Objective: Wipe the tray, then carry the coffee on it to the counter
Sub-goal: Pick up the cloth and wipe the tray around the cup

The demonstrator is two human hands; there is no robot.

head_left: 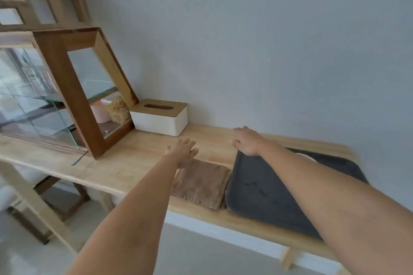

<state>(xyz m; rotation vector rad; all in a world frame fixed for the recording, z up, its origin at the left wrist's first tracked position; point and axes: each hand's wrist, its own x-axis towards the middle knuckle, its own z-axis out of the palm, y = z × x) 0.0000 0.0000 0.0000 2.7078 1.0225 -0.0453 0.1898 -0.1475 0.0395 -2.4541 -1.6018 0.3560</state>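
A dark grey tray (263, 187) lies on the wooden table (125, 163) at the right, with small dark specks on its surface. A folded brown cloth (201, 183) rests beside the tray's left edge. My left hand (182, 150) hovers open just above the far end of the cloth, fingers spread. My right hand (247, 140) is open with fingers extended, its palm resting at the tray's far left corner. A pale rounded object (307, 156), partly hidden behind my right forearm, sits at the tray's far side; I cannot tell what it is.
A white tissue box with a wooden lid (159, 117) stands against the wall behind the hands. A wood-and-glass display case (73, 96) holding a pink cup and a pastry fills the table's left. The grey wall runs close behind.
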